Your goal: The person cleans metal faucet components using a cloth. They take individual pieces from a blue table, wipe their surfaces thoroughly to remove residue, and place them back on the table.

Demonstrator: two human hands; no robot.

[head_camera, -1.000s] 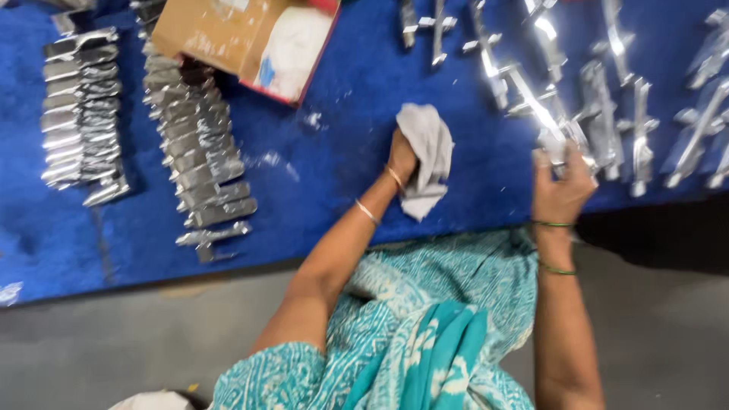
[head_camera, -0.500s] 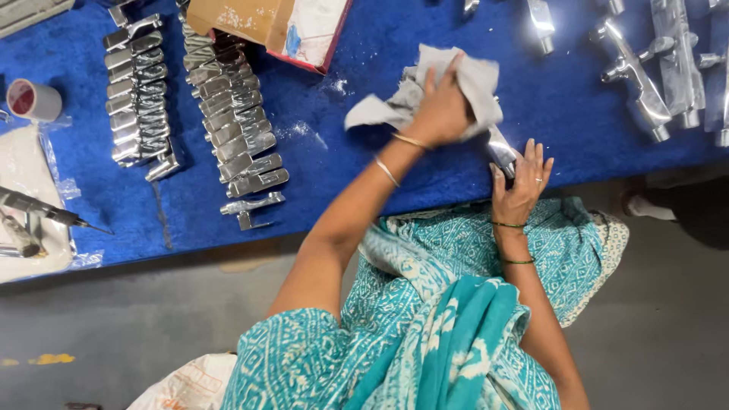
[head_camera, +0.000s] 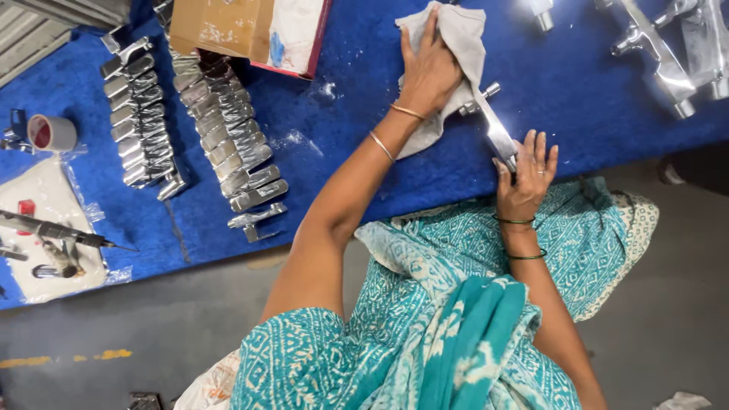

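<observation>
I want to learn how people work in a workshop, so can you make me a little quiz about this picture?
1. What does the left hand press onto the shiny tap part?
A. a cloth
B. a sponge
C. a brush

2. True or false: the table cover is red.

3. Which hand holds the end of the tap part nearest the person?

Key
1. A
2. False, it is blue.
3. The right hand.
</observation>
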